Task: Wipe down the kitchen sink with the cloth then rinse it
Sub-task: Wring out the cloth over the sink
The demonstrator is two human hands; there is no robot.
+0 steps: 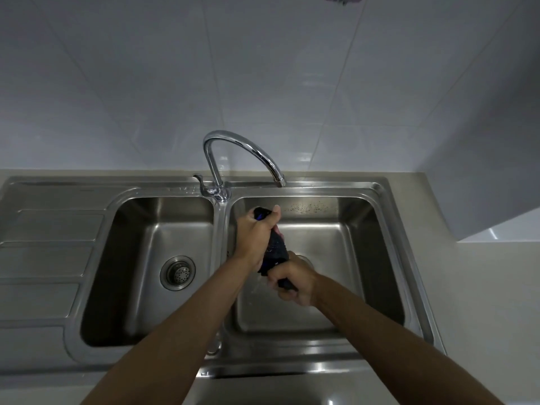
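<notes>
A dark blue cloth (276,248) is twisted into a tight roll over the right basin (344,258) of the stainless steel double sink. My left hand (255,233) grips the upper end of the roll and my right hand (292,280) grips the lower end. Both fists are curled round the cloth, above the basin floor. The chrome tap (242,150) arches over the right basin, its spout just above and behind my hands. No water stream shows from the spout. The right basin's drain is hidden behind my right hand.
The left basin (140,258) has a round strainer drain (177,272). A ribbed draining board (46,252) lies at the far left. The tap lever (201,181) sits at the sink's back rim. Beige countertop (482,287) runs on the right, below a white tiled wall.
</notes>
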